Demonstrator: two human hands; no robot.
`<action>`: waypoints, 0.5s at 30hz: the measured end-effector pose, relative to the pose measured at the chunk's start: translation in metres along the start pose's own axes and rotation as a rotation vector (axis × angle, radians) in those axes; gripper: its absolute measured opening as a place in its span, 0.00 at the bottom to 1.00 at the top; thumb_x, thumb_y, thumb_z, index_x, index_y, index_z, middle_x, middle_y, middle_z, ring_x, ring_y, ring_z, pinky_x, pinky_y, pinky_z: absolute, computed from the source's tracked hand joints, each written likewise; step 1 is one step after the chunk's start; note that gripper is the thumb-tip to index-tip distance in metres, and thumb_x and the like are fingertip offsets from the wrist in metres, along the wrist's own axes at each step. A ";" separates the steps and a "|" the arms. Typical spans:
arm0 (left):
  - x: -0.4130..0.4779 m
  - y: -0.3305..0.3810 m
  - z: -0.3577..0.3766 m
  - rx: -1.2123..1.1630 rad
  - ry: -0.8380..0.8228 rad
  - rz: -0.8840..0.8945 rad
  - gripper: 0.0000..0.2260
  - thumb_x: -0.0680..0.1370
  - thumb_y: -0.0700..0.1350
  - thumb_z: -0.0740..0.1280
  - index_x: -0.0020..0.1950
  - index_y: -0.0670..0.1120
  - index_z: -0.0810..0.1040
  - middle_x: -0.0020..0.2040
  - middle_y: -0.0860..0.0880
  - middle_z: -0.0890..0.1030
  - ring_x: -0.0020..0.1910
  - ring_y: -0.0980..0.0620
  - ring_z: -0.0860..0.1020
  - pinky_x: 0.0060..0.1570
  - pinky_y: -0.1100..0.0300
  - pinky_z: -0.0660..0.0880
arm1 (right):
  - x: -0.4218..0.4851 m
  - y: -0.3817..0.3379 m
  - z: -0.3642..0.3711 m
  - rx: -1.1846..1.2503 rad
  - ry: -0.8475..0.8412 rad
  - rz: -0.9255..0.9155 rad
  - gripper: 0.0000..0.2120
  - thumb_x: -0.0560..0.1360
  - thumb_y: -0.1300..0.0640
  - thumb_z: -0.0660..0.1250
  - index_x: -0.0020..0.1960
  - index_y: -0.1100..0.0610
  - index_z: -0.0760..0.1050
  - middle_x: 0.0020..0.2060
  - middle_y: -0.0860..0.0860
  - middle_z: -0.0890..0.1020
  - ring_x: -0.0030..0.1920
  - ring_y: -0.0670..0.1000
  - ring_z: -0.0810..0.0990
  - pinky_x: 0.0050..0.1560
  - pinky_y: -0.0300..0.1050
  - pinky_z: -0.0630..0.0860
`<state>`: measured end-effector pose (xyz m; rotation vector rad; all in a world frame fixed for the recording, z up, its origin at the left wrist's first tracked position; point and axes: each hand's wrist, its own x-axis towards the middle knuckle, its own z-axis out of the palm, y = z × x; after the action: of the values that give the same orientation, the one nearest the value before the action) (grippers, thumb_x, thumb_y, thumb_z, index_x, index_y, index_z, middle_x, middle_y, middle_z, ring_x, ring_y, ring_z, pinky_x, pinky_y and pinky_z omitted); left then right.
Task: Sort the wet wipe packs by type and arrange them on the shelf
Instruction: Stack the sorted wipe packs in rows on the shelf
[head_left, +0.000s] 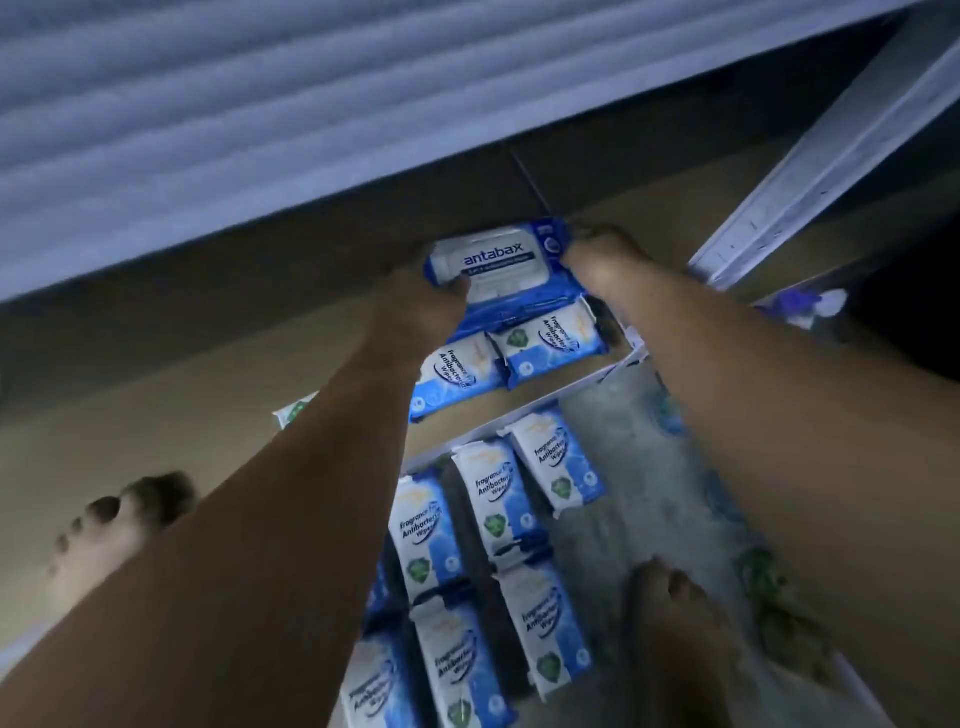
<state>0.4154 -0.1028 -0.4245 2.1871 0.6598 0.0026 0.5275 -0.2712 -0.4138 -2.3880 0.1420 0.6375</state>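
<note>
Dim room, with a ribbed grey shutter filling the top left and beige floor below it, so the light's pretty bad. Both hands are out front on one antabax pack. The left hand has its grip curled on the pack's left end with the thumb lying on the front, and the right hand has its grip wrapped round the right end. The pack's far edge sits close under the shutter's bottom edge, so there's not much room beyond the grip. Right of the grip a white shelf frame comes in near, while left of the grip there's open floor. Just nearer than the grip, touching the antabax pack's near edge, two Fragrance Free packs lie side by side, with a white rail running along their near side. Nearer still, on a grey speckled surface, I count six lower packs of the same kind in two rough rows, plus a blue sliver by the left forearm I can't make out. One pack corner pokes out left of that forearm. Two bare feet are in view: the left foot out on the floor and the right foot just beside the lower packs.
</note>
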 end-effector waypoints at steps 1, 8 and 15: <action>0.001 0.000 0.003 -0.010 -0.015 -0.019 0.26 0.79 0.52 0.70 0.75 0.46 0.70 0.71 0.45 0.75 0.70 0.46 0.72 0.65 0.63 0.64 | 0.002 0.002 0.003 -0.009 -0.017 -0.023 0.14 0.81 0.58 0.59 0.59 0.61 0.79 0.55 0.57 0.83 0.54 0.58 0.82 0.59 0.51 0.78; 0.000 -0.006 0.008 -0.064 -0.018 -0.080 0.26 0.78 0.50 0.73 0.74 0.47 0.71 0.67 0.45 0.77 0.66 0.46 0.76 0.60 0.63 0.69 | 0.001 0.012 0.012 0.096 -0.106 -0.048 0.16 0.77 0.60 0.60 0.60 0.54 0.81 0.48 0.56 0.85 0.47 0.58 0.85 0.55 0.57 0.83; -0.001 -0.007 0.010 -0.174 -0.046 -0.184 0.25 0.79 0.49 0.71 0.74 0.45 0.70 0.68 0.46 0.77 0.66 0.46 0.76 0.53 0.64 0.67 | 0.005 0.012 0.020 0.158 -0.153 -0.021 0.25 0.76 0.48 0.66 0.72 0.44 0.67 0.54 0.53 0.82 0.47 0.57 0.85 0.51 0.57 0.83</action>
<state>0.4137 -0.1068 -0.4353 1.9484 0.8018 -0.0829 0.5204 -0.2677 -0.4362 -2.1782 0.0973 0.7672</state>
